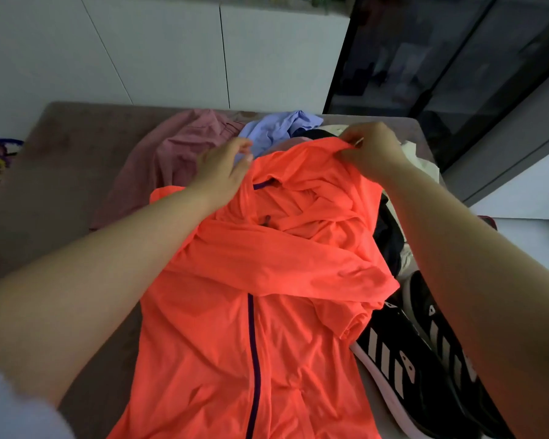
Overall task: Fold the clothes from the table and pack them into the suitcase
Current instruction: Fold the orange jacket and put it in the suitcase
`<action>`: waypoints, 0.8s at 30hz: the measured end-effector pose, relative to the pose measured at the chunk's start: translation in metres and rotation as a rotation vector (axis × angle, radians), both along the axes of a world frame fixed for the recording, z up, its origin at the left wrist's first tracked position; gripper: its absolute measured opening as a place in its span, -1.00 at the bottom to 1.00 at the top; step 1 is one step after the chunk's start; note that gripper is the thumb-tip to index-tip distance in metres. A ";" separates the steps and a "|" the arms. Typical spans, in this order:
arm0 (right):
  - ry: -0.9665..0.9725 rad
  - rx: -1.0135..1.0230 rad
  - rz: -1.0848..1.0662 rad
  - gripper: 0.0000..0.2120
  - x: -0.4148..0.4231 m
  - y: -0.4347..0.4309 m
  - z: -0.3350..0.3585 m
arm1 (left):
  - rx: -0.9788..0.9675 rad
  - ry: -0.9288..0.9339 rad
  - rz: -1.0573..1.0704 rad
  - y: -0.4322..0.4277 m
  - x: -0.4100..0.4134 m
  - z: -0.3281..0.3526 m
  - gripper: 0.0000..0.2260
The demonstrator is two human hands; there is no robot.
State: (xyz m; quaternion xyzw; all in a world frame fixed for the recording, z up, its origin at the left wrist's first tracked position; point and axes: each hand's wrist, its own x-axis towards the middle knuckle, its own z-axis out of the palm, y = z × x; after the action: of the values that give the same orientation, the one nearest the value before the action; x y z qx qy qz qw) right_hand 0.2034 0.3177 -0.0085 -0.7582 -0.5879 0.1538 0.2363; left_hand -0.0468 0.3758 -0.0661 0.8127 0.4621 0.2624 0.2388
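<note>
Orange jacket [251, 312] lies front-up on the table [61, 172], dark zip down the middle, one sleeve folded across the chest. Right hand [371, 150] pinches the bunched hood edge at the far end. Left hand [222, 172] sits at the hood's left side, fingers bent; grip unclear. Beyond it lie a pink garment [178, 147] and a lavender garment [279, 128]. Black shoes [409, 359] lie just right of the jacket, the cuff overlapping one.

Single view, head-worn, wide-angle; straight edges bow toward the frame borders. Faces forward and steeply down onto the table [61, 160] from its near side. Close in: left forearm [108, 264] and right forearm [457, 248] enter from the bottom corners, and the orange jacket [251, 312] on the table fills centre frame. Past the table's far edge are white cabinet fronts [140, 52]; past its far right corner is dark glass [441, 58].
</note>
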 end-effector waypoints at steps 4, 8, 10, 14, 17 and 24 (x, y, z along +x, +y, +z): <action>0.047 0.109 0.136 -0.77 0.003 0.001 0.020 | -0.175 0.026 -0.141 0.018 0.044 0.028 -0.33; 0.207 0.062 0.217 -0.70 0.008 -0.006 0.050 | -0.473 0.041 -0.317 0.032 0.065 0.047 -0.82; 0.176 0.073 0.237 -0.73 0.013 -0.012 0.062 | -0.465 0.134 -0.345 0.036 0.066 0.057 -0.90; -0.285 -0.153 0.308 -0.74 0.030 -0.015 0.079 | -0.275 0.098 -0.243 0.043 0.062 0.071 -0.89; -0.668 -0.034 0.055 -0.71 0.040 -0.014 0.083 | -0.093 0.045 -0.123 0.050 0.056 0.076 -0.87; -0.479 0.059 0.221 -0.62 0.021 -0.023 0.043 | -0.247 0.041 0.047 0.059 0.031 0.060 -0.56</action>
State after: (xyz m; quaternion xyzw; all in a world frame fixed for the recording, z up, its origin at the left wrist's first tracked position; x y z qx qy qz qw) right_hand 0.2244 0.2943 0.0342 -0.6969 -0.7107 -0.0223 0.0940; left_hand -0.0158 0.4344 -0.0064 0.7713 0.5145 0.1922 0.3216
